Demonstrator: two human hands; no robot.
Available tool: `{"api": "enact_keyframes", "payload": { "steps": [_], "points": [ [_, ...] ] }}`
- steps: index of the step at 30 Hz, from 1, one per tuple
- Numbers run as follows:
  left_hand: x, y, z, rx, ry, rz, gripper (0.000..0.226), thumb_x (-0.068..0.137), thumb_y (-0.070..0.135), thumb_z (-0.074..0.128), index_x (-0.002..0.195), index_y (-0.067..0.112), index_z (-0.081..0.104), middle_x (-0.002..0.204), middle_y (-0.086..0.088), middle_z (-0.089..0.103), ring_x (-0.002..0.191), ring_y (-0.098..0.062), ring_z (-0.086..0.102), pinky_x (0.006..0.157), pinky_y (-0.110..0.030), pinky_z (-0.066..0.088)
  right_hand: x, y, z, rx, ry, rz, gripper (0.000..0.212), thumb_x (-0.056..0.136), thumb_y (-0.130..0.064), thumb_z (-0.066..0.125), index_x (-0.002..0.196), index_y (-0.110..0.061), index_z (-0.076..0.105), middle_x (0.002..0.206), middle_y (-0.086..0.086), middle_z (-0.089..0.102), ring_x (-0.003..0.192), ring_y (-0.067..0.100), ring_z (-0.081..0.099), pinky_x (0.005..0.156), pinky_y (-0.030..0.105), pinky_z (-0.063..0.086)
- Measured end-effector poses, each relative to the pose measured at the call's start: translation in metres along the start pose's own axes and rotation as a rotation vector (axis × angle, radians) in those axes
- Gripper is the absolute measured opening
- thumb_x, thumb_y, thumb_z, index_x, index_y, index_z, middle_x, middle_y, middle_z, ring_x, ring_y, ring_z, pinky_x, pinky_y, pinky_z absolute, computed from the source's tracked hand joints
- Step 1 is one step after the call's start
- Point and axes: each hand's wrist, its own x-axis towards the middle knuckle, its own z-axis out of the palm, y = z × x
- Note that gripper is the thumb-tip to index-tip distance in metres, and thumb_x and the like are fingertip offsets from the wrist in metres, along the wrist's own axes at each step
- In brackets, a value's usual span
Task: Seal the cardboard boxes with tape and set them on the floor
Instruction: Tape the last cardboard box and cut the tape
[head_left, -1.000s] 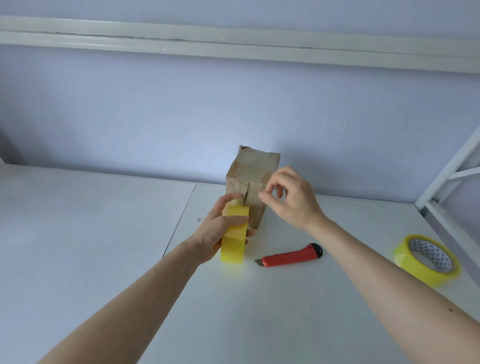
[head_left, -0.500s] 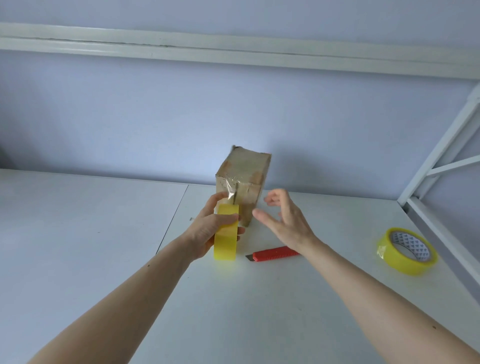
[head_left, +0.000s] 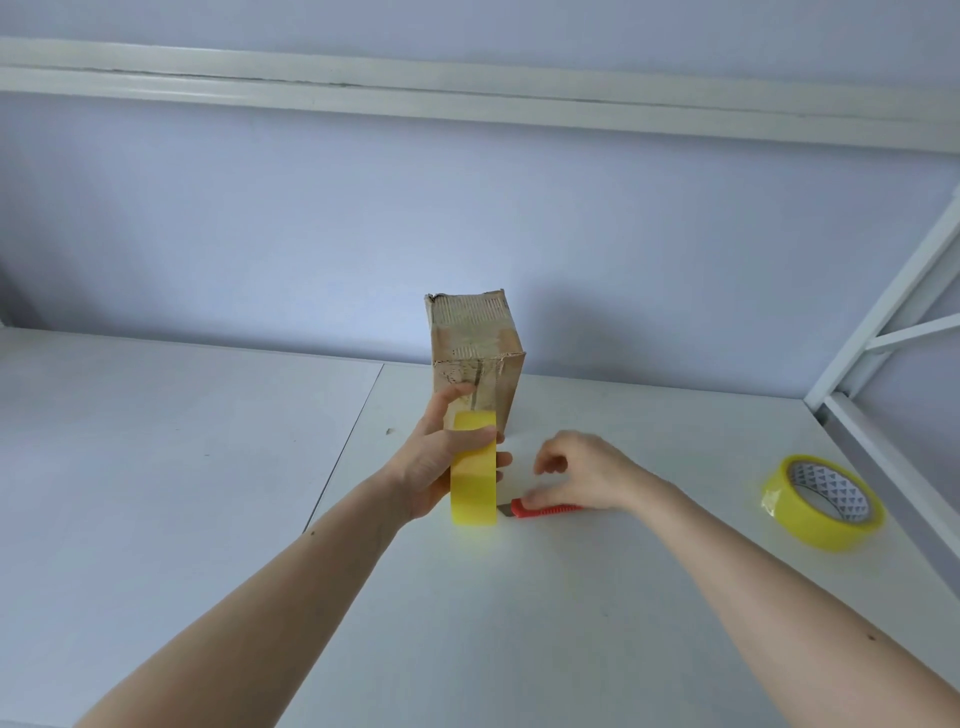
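Cardboard box: stood upright on the white counter, near the wall.
Left hand: gripped a yellow tape roll on edge, just before the box.
Right hand: fingers loosely curled over the red utility knife, thumb touching it.
Second tape roll: lay flat, well to the right.

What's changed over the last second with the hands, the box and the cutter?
The right hand left the brown cardboard box, where it was pinching the tape end, and dropped to the red utility knife on the white table; its thumb touches it, not yet gripped. The left hand still holds the upright yellow tape roll against the box. The spare yellow tape roll lies unmoved.
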Motion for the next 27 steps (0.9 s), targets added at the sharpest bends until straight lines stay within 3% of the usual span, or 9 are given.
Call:
{"api": "enact_keyframes", "payload": {
  "steps": [3,8,12,15,18,21,23,25,27],
  "points": [
    [-0.001,-0.001,0.002,0.007,0.010,-0.007,0.057,0.088,0.000,0.071,0.131,0.028,0.047,0.122,-0.027,0.065,0.087,-0.036,0.074,0.070,-0.044,0.060,-0.008,0.017,0.008,-0.120,-0.104,-0.057,0.035,0.076,-0.044,0.082,0.103,-0.028,0.068,0.103,-0.010,0.054,0.097,0.011,0.054,0.088,0.034,0.049],
    [-0.001,-0.004,0.003,0.028,0.031,-0.002,0.045,0.087,0.004,0.073,0.122,0.019,0.049,0.125,-0.025,0.066,0.096,-0.039,0.073,0.087,-0.052,0.056,-0.014,0.023,0.008,-0.082,-0.018,-0.096,0.020,0.099,-0.037,0.057,0.112,-0.021,0.057,0.106,-0.007,0.050,0.097,0.014,0.053,0.085,0.033,0.045],
    [-0.002,-0.008,0.003,0.030,0.033,0.013,0.043,0.088,0.005,0.073,0.120,0.021,0.050,0.122,-0.022,0.067,0.095,-0.039,0.074,0.089,-0.052,0.055,-0.023,0.012,-0.008,0.105,0.248,-0.093,0.017,0.107,-0.029,0.037,0.111,-0.020,0.052,0.093,-0.002,0.060,0.087,0.025,0.058,0.074,0.038,0.044],
    [-0.002,-0.009,0.004,0.036,0.036,0.020,0.042,0.087,0.006,0.074,0.118,0.021,0.050,0.120,-0.021,0.067,0.095,-0.039,0.073,0.093,-0.055,0.053,-0.024,-0.007,-0.022,-0.116,0.613,-0.236,0.032,0.107,-0.033,0.035,0.120,-0.018,0.061,0.100,-0.004,0.064,0.083,0.025,0.060,0.061,0.035,0.044],
    [-0.001,-0.009,0.005,0.042,0.042,0.024,0.042,0.087,0.006,0.075,0.118,0.021,0.050,0.119,-0.021,0.068,0.094,-0.039,0.073,0.094,-0.055,0.052,-0.023,-0.030,-0.030,-0.362,0.792,-0.430,0.036,0.102,-0.038,0.042,0.106,-0.017,0.071,0.077,-0.003,0.060,0.055,0.027,0.056,0.038,0.030,0.042],
    [-0.001,-0.008,0.006,0.049,0.046,0.026,0.043,0.088,0.006,0.074,0.120,0.021,0.050,0.125,-0.023,0.066,0.095,-0.039,0.074,0.095,-0.056,0.052,-0.020,-0.041,-0.033,-0.514,0.780,-0.460,0.012,0.094,-0.024,0.067,0.096,-0.013,0.072,0.063,-0.001,0.050,0.040,0.027,0.045,0.031,0.026,0.037],
    [-0.001,-0.008,0.006,0.053,0.044,0.027,0.042,0.088,0.005,0.074,0.120,0.020,0.050,0.124,-0.023,0.067,0.095,-0.039,0.074,0.097,-0.058,0.051,-0.018,-0.042,-0.033,-0.529,0.752,-0.413,0.009,0.090,-0.021,0.074,0.090,-0.013,0.070,0.059,-0.001,0.045,0.036,0.026,0.036,0.033,0.022,0.030],
    [-0.001,-0.008,0.006,0.058,0.041,0.029,0.040,0.088,0.004,0.073,0.118,0.020,0.051,0.117,-0.021,0.068,0.095,-0.039,0.074,0.097,-0.059,0.051,-0.016,-0.045,-0.034,-0.534,0.727,-0.372,0.007,0.091,-0.019,0.072,0.090,-0.013,0.069,0.060,-0.003,0.040,0.039,0.026,0.030,0.036,0.022,0.026],
    [-0.001,-0.008,0.005,0.056,0.042,0.029,0.038,0.088,0.003,0.073,0.115,0.020,0.052,0.114,-0.018,0.068,0.095,-0.039,0.073,0.097,-0.058,0.051,-0.012,-0.048,-0.033,-0.623,0.614,-0.285,0.006,0.098,-0.017,0.059,0.098,-0.014,0.065,0.069,-0.003,0.040,0.050,0.027,0.037,0.040,0.026,0.025]
  ]
}}
